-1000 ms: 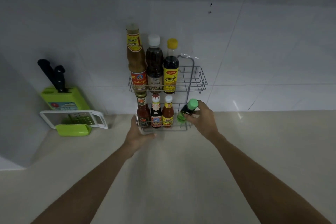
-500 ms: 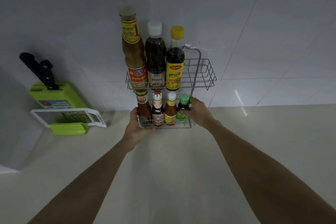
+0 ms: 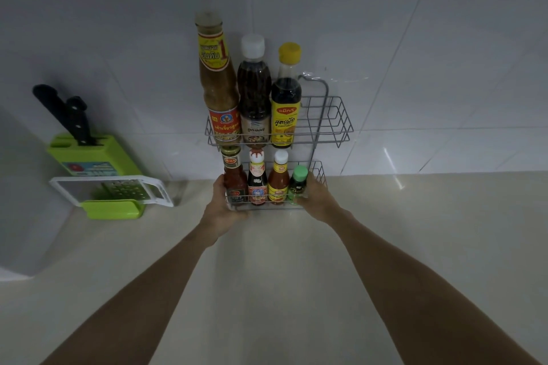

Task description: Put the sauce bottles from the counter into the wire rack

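A two-tier wire rack (image 3: pixel 335 124) stands against the tiled wall. Its upper tier holds three tall bottles: a brown sauce (image 3: pixel 218 89), a dark bottle with a white cap (image 3: pixel 254 95) and a yellow-capped bottle (image 3: pixel 286 98). In the lower tier stand three small red and dark sauce bottles (image 3: pixel 257 178) and, rightmost, a small green-capped bottle (image 3: pixel 297 185). My right hand (image 3: pixel 318 200) is wrapped around that green-capped bottle inside the tier. My left hand (image 3: pixel 221 210) grips the lower tier's left front corner.
A green knife block (image 3: pixel 89 157) with black-handled knives stands at the left by the wall, with a white-framed grater on a green tray (image 3: pixel 114 200) in front of it. The beige counter (image 3: pixel 281 275) spreads below the rack.
My right hand brought the green-capped bottle from outside the rack's right side into the lower tier, where it now stands upright. The left hand stayed on the rack.
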{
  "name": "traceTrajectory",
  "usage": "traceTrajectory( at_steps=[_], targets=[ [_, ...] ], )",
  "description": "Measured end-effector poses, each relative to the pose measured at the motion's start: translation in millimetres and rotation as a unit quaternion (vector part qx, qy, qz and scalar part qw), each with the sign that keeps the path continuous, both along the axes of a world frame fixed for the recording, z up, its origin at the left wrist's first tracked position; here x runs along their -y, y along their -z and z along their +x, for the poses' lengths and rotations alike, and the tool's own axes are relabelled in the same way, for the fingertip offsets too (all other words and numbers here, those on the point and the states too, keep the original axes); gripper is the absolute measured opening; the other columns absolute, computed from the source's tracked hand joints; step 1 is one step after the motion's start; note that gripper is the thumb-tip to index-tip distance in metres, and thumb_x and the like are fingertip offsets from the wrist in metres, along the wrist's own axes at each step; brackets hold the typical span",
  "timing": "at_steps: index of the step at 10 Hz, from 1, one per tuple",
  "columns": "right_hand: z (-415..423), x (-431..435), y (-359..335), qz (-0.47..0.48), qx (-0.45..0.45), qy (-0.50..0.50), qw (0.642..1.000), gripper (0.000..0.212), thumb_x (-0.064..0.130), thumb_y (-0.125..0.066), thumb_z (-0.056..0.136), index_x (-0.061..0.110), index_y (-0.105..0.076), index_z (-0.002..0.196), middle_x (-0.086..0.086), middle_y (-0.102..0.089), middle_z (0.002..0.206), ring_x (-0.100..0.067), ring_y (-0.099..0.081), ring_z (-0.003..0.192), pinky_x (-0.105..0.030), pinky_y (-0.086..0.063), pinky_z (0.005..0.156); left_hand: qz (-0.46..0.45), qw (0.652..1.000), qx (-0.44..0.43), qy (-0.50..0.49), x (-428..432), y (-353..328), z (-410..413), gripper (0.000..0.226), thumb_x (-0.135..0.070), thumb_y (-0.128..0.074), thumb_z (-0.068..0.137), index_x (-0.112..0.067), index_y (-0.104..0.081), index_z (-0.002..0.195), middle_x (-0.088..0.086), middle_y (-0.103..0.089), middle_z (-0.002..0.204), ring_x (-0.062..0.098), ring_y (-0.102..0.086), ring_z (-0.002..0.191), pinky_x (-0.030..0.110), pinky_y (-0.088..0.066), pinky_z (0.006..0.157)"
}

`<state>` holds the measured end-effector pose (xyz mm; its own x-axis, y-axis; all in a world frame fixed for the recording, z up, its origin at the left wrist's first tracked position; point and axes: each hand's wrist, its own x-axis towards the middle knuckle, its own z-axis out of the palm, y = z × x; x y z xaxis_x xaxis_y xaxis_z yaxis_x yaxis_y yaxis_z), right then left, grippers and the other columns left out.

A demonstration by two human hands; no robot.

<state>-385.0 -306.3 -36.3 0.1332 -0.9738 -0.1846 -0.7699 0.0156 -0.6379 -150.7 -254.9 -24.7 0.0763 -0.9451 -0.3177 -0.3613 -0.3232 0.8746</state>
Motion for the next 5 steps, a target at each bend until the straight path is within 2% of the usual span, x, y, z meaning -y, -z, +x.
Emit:
traceTrajectory(
  at_steps=[1,2,3,4,5],
  targets=[
    [1,-5,13,-0.010,-0.044,0.006,0.999,0.094,0.018,-0.073,0.073,0.009,-0.015,0.147,-0.015,-0.044,0.142,-0.034,-0.041,0.133,-0.050,-0.036,0.110,0.025,0.999,0.020,0.013,1,-6,-9,0.106,0.005,-0.067,0.078,-0.026,0.002,0.153,-0.005,-0.041,0.132,0.016,-0.042,0.121,0.027,-0.037,0.089],
    [6,-25,-4,-0.017,-0.066,0.011,0.998,0.101,0.010,-0.070,0.079,0.003,0.000,0.151,-0.019,-0.023,0.156,-0.034,-0.020,0.146,-0.045,-0.020,0.120,0.052,0.997,0.059,-0.008,-4,-11,-17,0.103,0.000,-0.062,0.083,-0.020,0.013,0.151,0.007,-0.033,0.152,0.029,-0.039,0.135,0.031,-0.040,0.095],
    [2,-37,-8,-0.023,-0.080,0.000,0.997,0.102,0.014,-0.072,0.078,0.005,-0.001,0.151,-0.016,-0.017,0.159,-0.031,-0.016,0.147,-0.043,-0.020,0.120,0.044,0.989,0.135,0.045,-13,-14,-17,0.101,-0.004,-0.061,0.084,-0.017,0.013,0.151,0.012,-0.004,0.162,0.031,-0.009,0.149,0.041,-0.022,0.118],
    [-1,-55,-18,-0.029,-0.113,-0.022,0.993,0.100,0.036,-0.070,0.078,0.008,-0.009,0.151,-0.015,-0.017,0.160,-0.030,-0.014,0.148,-0.044,-0.016,0.120,0.034,0.956,0.256,0.137,-29,-30,-17,0.093,-0.013,-0.056,0.089,-0.013,0.012,0.152,0.012,0.013,0.161,0.029,0.013,0.149,0.045,-0.002,0.121],
    [1,-73,-34,-0.065,-0.133,-0.027,0.989,0.093,0.051,-0.060,0.082,0.008,-0.016,0.151,-0.014,-0.020,0.159,-0.028,-0.010,0.149,-0.043,-0.010,0.121,0.016,0.934,0.319,0.158,-47,-48,-17,0.083,-0.026,-0.050,0.093,-0.011,0.007,0.153,0.011,0.012,0.162,0.028,0.010,0.149,0.045,0.001,0.120]
  ],
)
